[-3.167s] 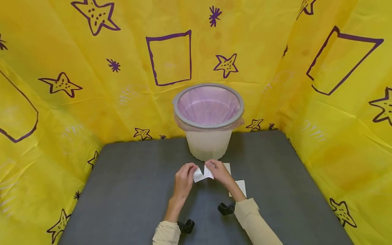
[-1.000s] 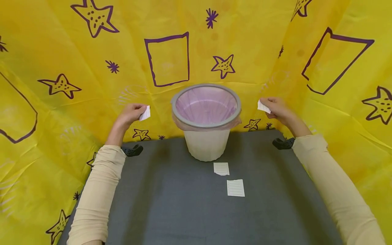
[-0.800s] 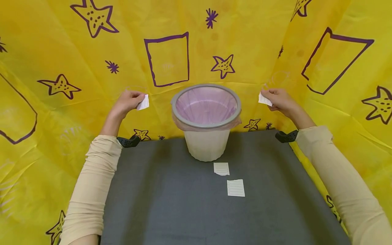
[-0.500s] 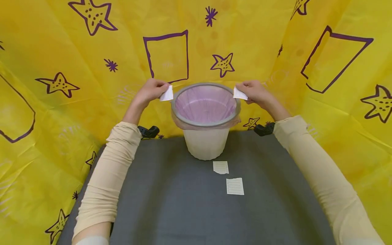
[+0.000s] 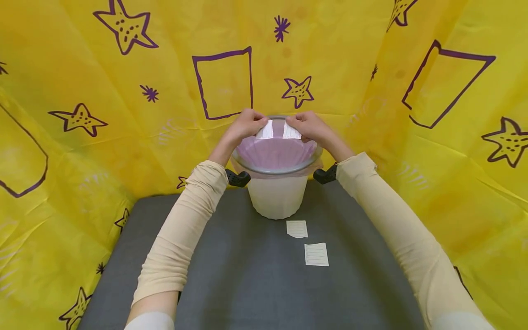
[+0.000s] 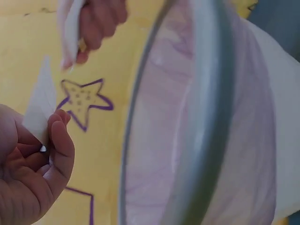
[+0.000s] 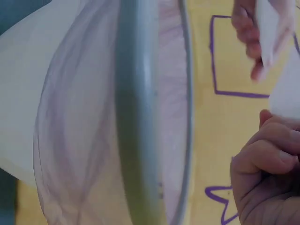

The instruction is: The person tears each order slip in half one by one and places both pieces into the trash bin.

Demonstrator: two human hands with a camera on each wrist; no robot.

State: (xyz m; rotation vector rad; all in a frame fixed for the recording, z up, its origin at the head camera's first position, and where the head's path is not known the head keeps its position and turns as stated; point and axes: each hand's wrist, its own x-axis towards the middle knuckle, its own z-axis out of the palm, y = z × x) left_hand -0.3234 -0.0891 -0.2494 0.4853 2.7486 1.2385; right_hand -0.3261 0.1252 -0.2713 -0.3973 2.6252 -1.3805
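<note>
Above the trash bin (image 5: 277, 197), my left hand (image 5: 246, 123) pinches a torn piece of lined white paper (image 5: 266, 130) between thumb and fingers. A matching torn piece (image 5: 291, 131) hangs from the pinch of my right hand (image 5: 312, 126), a small gap away. Both scraps overlap the bin's opening in the head view. In the left wrist view the left scrap (image 6: 41, 105) stands up from the fingertips, beside the bin's grey rim (image 6: 206, 112). The right wrist view shows the right scrap (image 7: 287, 93) over curled fingers. A thin pinkish liner (image 5: 274, 153) covers the bin's inside.
Two more pieces of lined paper lie on the grey table (image 5: 231, 275) in front of the bin: one with a torn lower edge (image 5: 297, 228), and a larger one (image 5: 316, 254) nearer me. Yellow cloth (image 5: 165, 151) with purple drawings encloses the back and sides.
The hands tore one paper piece in two and spread wide apart to either side of the bin. Since then both have come inward, each with its scrap, to over the bin's opening.
</note>
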